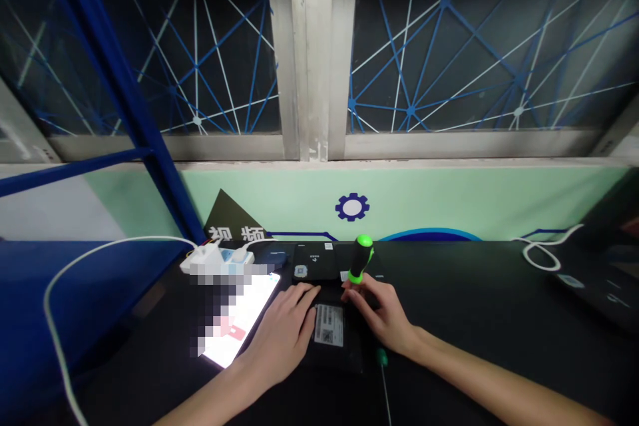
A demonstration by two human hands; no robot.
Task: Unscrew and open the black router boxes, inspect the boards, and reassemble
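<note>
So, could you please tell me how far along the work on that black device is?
Nothing looks removed yet: the black device lies closed, label up. In hand: the left hand rests on it while the right hand stands the green-handled screwdriver upright on it. What remains can't be judged; no loose screws show.

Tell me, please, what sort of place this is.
Probably an electronics repair bench by a window: the right hand holds a green-handled screwdriver upright over a labelled black device under the left hand, with a power strip nearby.
</note>
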